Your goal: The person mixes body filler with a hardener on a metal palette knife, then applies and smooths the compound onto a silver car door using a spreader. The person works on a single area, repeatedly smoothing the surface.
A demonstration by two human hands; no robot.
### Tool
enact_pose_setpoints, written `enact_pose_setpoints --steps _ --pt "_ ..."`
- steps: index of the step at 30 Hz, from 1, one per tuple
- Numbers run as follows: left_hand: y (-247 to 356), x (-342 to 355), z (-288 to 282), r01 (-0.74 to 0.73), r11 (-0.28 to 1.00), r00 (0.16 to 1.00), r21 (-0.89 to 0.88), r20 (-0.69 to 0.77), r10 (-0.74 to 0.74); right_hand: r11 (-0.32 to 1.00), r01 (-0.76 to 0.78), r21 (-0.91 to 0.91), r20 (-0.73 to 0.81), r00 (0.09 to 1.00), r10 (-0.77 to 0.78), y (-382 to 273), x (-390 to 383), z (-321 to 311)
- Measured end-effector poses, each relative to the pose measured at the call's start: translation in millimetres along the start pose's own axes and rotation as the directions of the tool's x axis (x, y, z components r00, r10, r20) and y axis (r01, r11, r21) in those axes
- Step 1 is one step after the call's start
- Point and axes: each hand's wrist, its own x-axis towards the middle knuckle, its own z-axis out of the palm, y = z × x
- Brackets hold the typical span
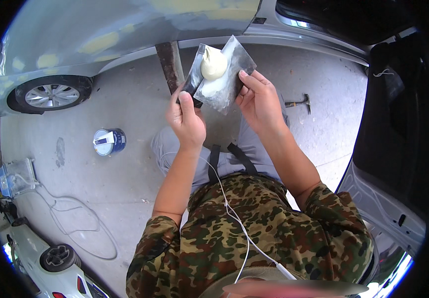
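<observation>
My left hand (186, 118) grips a putty spreader (193, 81) with a dark lower edge, the thumb pressed on its face. In my right hand (261, 102) is a thin, grey, square putty plate (242, 60), pinched at its right edge between thumb and fingers. The two overlap in front of the car panel. A rounded dollop of pale cream body filler (214, 64) sits where they meet, its top drawn to a soft peak. White filler is smeared across the putty plate below and beside it. Which tool bears the dollop I cannot tell.
Ahead is a grey car body (140, 35) with yellowish filler patches and a wheel (50, 95). A blue can (117, 141) stands left, a hammer (301, 103) lies right. An open car door (393, 129) borders the right; a hose (100, 226) curls lower left.
</observation>
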Motion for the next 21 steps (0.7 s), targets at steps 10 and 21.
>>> enact_pose_setpoints --steps 10,21 --pt "0.8 -15.2 -35.2 0.096 0.977 0.994 0.191 0.025 -0.103 0.975 0.21 0.067 0.178 0.959 -0.219 -48.3 19.2 9.2" --pt "23.5 1.0 -1.6 0.42 0.849 0.903 -0.319 0.058 -0.425 0.844 0.376 -0.382 0.172 0.926 -0.335 -8.8 -3.9 20.4"
